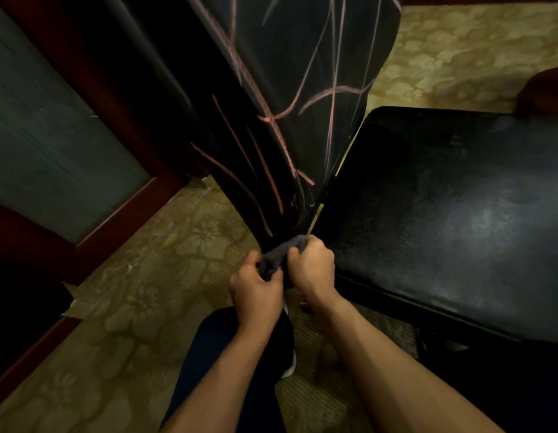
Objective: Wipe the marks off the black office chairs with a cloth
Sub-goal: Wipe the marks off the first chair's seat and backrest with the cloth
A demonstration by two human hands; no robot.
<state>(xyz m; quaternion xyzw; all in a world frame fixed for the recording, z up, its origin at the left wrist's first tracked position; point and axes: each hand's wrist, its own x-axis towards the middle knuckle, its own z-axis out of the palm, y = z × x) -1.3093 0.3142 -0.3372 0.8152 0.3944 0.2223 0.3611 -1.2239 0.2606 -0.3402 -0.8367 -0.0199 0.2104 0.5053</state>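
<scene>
Both hands, left hand (pixel 255 289) and right hand (pixel 312 267), grip the cloth (pixel 276 256).

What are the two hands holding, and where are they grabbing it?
Both hands hold a grey cloth. The left hand grips its lower end, the right hand its upper end, bunched between them.

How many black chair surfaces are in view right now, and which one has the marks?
2. The chair back at top centre carries pinkish chalk-like marks; the seat at right shows none. Both hands, left hand and right hand, grip the cloth below the back. More may lie outside the frame.
</scene>
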